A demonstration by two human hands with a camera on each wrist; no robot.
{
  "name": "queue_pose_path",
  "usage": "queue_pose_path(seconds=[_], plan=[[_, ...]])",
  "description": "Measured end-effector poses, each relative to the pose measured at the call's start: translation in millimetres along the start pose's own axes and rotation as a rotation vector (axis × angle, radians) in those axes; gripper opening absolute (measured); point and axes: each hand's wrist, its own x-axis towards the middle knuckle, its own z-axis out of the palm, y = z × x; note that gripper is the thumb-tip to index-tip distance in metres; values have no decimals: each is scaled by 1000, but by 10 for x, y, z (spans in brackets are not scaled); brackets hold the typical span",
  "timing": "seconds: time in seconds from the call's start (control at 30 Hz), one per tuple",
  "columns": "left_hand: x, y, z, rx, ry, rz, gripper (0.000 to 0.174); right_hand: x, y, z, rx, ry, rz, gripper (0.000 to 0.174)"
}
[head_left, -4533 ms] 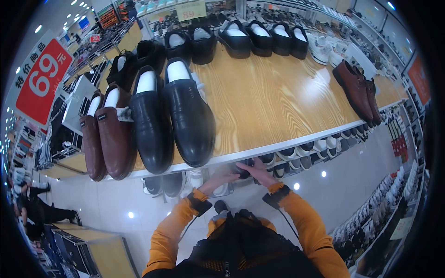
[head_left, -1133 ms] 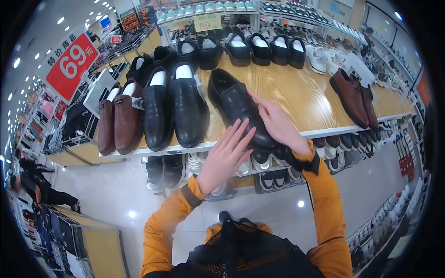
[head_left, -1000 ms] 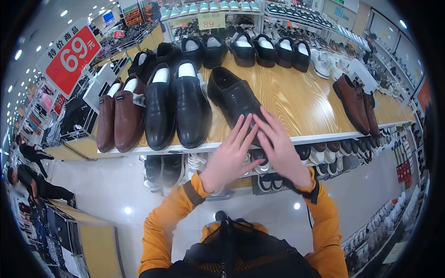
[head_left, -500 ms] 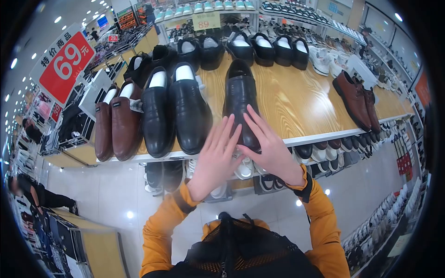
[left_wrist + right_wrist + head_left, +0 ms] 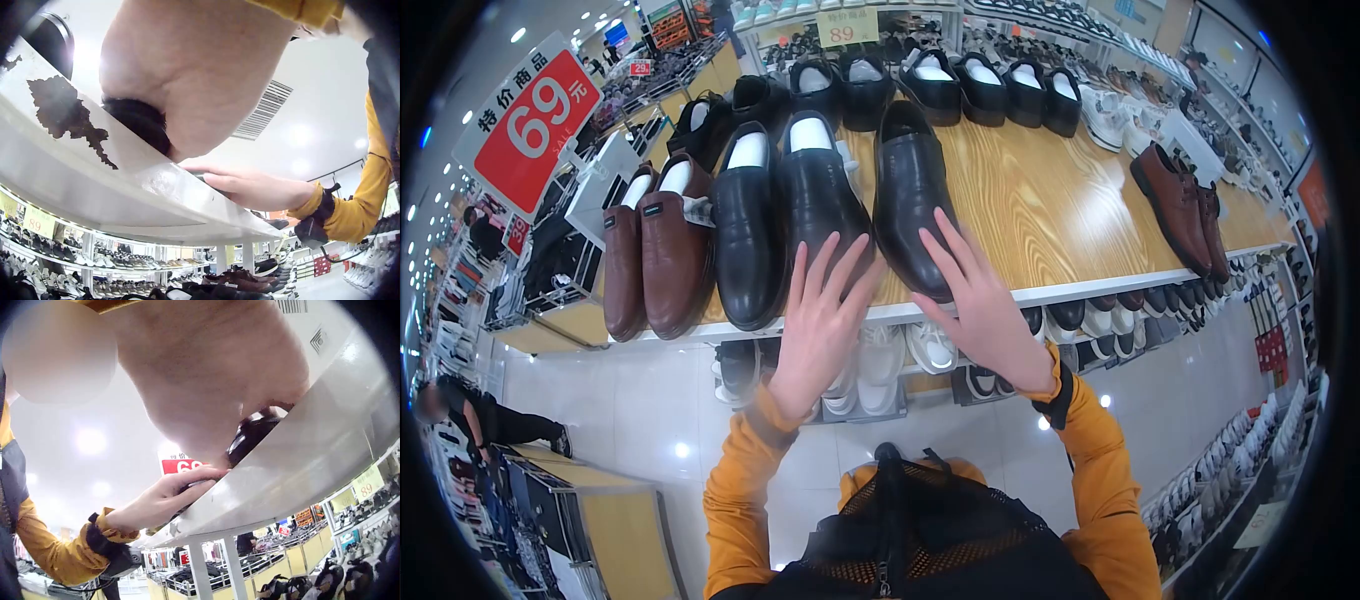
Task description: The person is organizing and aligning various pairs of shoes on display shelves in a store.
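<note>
Looks like a lining-up job to me: I'd nudge with flat fingers, low on the sides, so the leather doesn't scuff. The single black shoe (image 5: 910, 200) stands near the table's front edge (image 5: 1100, 285), right of the black loafers (image 5: 748, 230). Right hand (image 5: 995, 325) is open against its front; left hand (image 5: 818, 335), fingers spread, covers the nearer loafer's toe (can't tell how hard either presses). Glossy wood-grain top (image 5: 1030, 200), bright shop, pale shiny floor (image 5: 650, 430).

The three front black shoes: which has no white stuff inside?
The right black shoe, by the right hand: it looks dark inside; the other two show white stuffing.
</note>
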Motion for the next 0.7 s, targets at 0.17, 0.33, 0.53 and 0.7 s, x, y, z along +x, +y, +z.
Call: queue_pose_path(seconds=[0.17,0.33,0.53,0.7], plan=[[-2,-63,2,-4,-34,53,57,-142,-24,95,-55,64,0,67],[88,267,105,-292,33,71,56,-182,-49,204,-25,161,31,72],[148,410,248,-432,45,59,56,-329,-33,124,-6,137,43,78],[-110,563,379,-559,-2,212,49,-598,117,78,6,116,-38,69]])
